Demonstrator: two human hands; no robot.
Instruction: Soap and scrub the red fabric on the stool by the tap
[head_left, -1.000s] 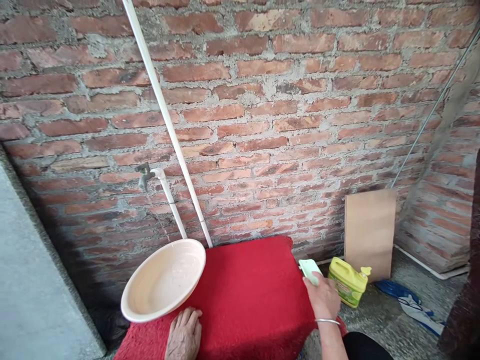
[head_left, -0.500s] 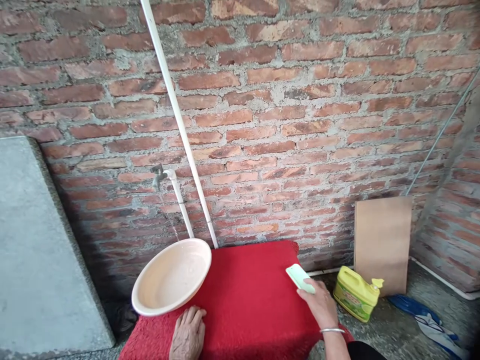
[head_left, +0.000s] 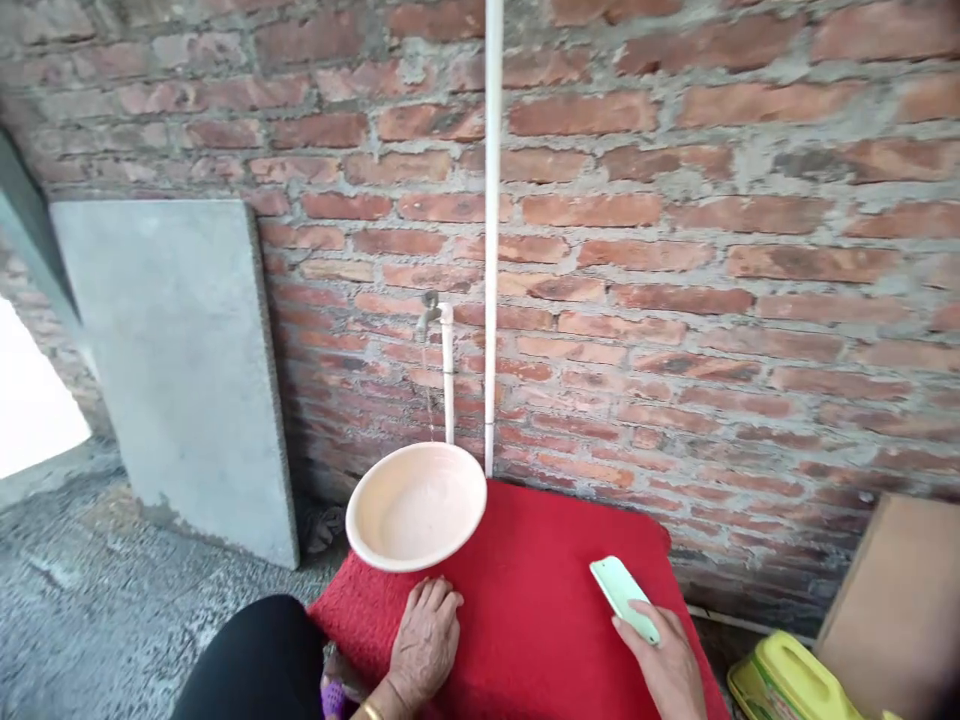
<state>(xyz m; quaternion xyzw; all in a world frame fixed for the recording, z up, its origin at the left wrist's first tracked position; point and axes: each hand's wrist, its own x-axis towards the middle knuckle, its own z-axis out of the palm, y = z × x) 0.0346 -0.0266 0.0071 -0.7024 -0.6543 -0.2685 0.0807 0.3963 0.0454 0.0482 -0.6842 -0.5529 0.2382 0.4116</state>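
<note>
My right hand point(head_left: 664, 655) grips the near end of a pale green oblong thing point(head_left: 621, 592), flat-topped with rounded corners and a small mark at its far end. Its kind I cannot make out. The thing is over the right part of a red cloth point(head_left: 540, 560) that covers a low surface. My left hand point(head_left: 429, 635) rests palm down on the cloth, fingers laid out, holding nothing. Just beyond those fingers a cream plastic basin point(head_left: 420, 505) sits tilted. Behind the basin, a thin stream of water falls from a tap point(head_left: 428, 315).
A white pipe point(head_left: 493, 250) runs up the brick wall. At left a grey slab point(head_left: 180, 380) leans on the wall. A yellow jug point(head_left: 795, 680) and a cardboard sheet point(head_left: 900, 590) stand at lower right. My dark-clothed knee point(head_left: 251, 660) shows at lower left.
The view has swung left, so the slab and floor show more and the jug is partly cut off. My right hand still holds the pale green thing; my left hand stays on the cloth.
</note>
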